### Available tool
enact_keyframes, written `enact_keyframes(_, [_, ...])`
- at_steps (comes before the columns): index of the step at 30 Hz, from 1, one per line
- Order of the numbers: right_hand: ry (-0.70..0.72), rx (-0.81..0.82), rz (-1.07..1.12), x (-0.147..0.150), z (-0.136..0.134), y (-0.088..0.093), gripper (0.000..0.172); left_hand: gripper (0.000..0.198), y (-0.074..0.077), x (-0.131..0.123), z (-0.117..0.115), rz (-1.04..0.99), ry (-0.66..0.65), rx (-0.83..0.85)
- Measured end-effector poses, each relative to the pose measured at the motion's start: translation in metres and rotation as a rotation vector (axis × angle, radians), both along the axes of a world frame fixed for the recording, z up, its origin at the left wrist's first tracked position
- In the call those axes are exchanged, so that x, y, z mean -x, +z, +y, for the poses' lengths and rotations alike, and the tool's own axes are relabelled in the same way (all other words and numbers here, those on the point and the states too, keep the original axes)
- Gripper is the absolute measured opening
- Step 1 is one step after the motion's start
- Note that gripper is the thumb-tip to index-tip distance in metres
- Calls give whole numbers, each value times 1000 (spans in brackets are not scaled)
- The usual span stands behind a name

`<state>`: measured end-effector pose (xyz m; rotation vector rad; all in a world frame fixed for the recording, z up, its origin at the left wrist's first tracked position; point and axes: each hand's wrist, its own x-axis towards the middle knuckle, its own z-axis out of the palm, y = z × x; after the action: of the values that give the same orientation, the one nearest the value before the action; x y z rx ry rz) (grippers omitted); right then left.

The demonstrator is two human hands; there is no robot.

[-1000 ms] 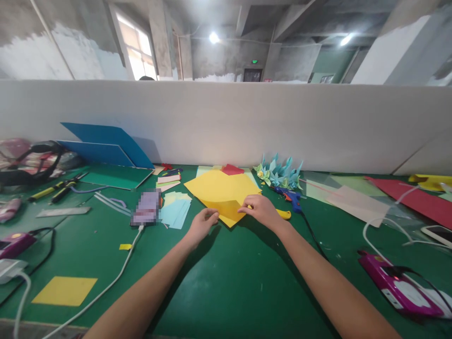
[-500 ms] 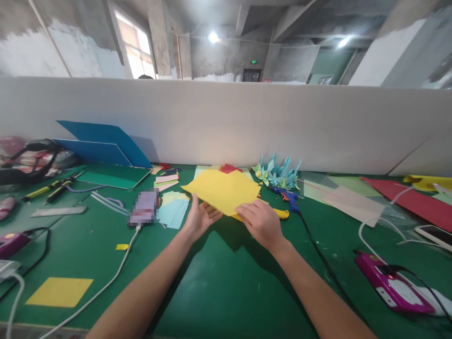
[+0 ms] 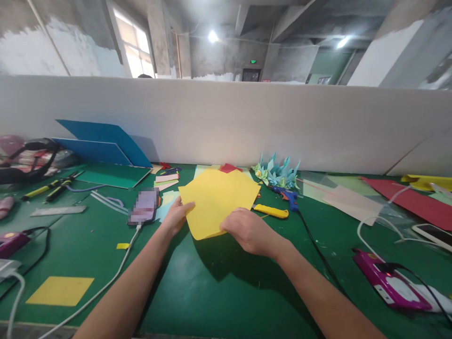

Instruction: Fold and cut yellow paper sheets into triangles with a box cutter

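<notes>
Yellow sheet (image 3: 215,202): centre of frame, lower edge raised over the green table (image 3: 226,313)
Left hand (image 3: 176,216): pinching the sheet's left edge, thumb on top
Right hand (image 3: 249,230): pinching its lower edge
Yellow cutter (image 3: 271,211): right of centre

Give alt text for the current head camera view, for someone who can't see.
A person's left hand and right hand hold yellow paper over a green table. To the right lie a yellow cutter and blue glue gun, with a pale blue paper cluster behind; to the left, a pixelated phone.
</notes>
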<state>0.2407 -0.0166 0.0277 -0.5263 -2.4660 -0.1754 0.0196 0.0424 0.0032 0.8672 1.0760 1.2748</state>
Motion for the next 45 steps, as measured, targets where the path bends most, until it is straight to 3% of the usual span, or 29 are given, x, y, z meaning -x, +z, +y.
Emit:
enact_keyframes(4, [23,90,-71,3,-6,20,21,46,-6,0,2,59,16,-17])
enact_keyframes(8, [-28,148,-75,7,-2,28,24,89,-15,-1,3,173,110,-81])
enact_keyframes(10, [-102,177,-33,8,9,27,22,95,-17,-3,3,256,103,-199])
enact_keyframes(13, [-188,213,34,12,28,24,21,72,-16,-8,0,313,35,-371])
enact_keyframes(17, [-312,209,99,20,46,21,26,32,-12,-13,-8,219,36,-310])
enact_keyframes(23, [-330,147,159,32,51,18,27,34,-7,-21,-20,172,65,-240])
enact_keyframes(26, [-372,40,349,34,41,9,20,35,-9,-26,-23,128,128,-219])
enact_keyframes(28, [-392,50,534,33,28,-3,16,36,-11,-28,-25,83,171,-204])
enact_keyframes(30, [-327,257,638,31,12,-19,21,37,-12,-31,-27,40,202,-194])
enact_keyframes(32, [-246,669,702,29,0,-36,32,36,-12,-34,-28,-11,235,-189])
enact_keyframes(35, [-226,957,742,26,-5,-58,45,35,-12,-39,-30,-110,272,-195])
enact_keyframes(42, [-95,1273,1033,26,13,-71,59,43,-16,-54,-43,-111,174,-274])
enact_keyframes(45, [-49,1335,1115,27,11,-69,59,58,-14,-58,-51,-110,85,-297])
